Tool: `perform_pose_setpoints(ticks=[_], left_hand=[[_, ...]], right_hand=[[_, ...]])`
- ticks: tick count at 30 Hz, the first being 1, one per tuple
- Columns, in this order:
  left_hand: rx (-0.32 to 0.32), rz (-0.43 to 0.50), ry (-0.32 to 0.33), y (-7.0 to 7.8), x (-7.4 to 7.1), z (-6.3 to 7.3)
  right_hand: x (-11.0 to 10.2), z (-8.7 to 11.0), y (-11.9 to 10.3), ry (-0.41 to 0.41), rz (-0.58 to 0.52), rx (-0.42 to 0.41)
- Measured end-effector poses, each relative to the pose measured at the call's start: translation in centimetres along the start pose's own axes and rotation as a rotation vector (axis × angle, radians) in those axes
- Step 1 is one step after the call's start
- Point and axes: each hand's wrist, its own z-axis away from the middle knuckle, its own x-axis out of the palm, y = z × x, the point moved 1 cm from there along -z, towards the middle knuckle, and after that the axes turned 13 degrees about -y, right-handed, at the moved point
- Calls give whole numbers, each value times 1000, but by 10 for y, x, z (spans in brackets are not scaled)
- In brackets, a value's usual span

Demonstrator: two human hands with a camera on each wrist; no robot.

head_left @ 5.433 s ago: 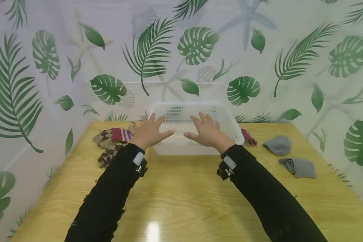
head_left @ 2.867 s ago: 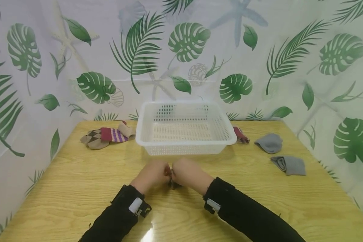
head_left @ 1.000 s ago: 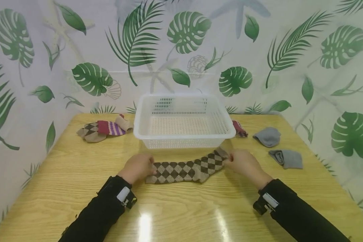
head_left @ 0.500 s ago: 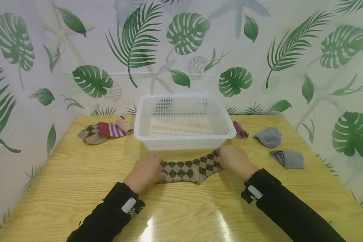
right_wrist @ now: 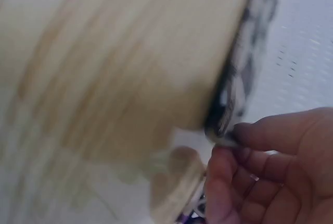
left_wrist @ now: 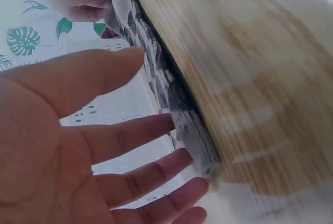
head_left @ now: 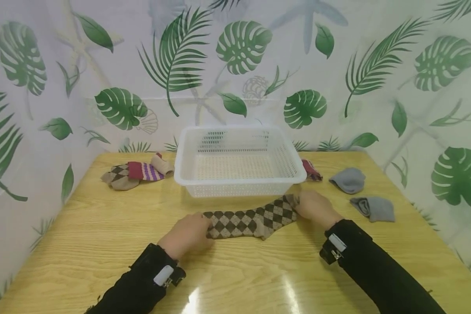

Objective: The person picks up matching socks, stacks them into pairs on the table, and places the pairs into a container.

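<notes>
An argyle sock (head_left: 235, 223) in beige and dark brown lies stretched sideways on the wooden table, just in front of the basket. My right hand (head_left: 317, 209) pinches its toe end; in the right wrist view the thumb (right_wrist: 276, 133) and fingers meet at the sock's tip. At the cuff end is my left hand (head_left: 189, 234). The left wrist view shows that hand's fingers (left_wrist: 140, 174) loosely spread, thumb apart, with fingertips right at the cuff edge. The sock (left_wrist: 166, 88) appears edge-on there, flat along the table.
A white perforated plastic basket (head_left: 239, 180) stands behind the sock. Left of it lie an argyle sock (head_left: 121, 178) and a red-and-purple striped sock (head_left: 146, 171). A dark red patterned sock (head_left: 311, 170) sits at its right, near two grey folded cloth pieces (head_left: 348, 180).
Both hands came down from the basket; one argyle sock left the left-hand group and now lies stretched in the middle. The right hand just moved slightly outward; the left hand's fingers now spread at the cuff.
</notes>
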Motion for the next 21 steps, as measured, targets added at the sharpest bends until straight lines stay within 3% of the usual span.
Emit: perform_pose_setpoints(ticks=[3, 6, 10, 13, 17, 21], left_hand=[[14, 81, 7, 2, -2, -3], [45, 180, 66, 9, -9, -8], [155, 305, 139, 27, -16, -18], [205, 487, 121, 38, -19, -28], [157, 707, 85, 40, -17, -37], [114, 752, 76, 34, -12, -42]], right_hand=[[-11, 8, -2, -34, -85, -71], [-22, 19, -19, -34, -153, -149], [-23, 33, -57, 57, -138, -315], [-13, 40, -84, 124, -88, -445], [4, 45, -103, 117, -65, -558], [12, 42, -105, 18, -115, -614]])
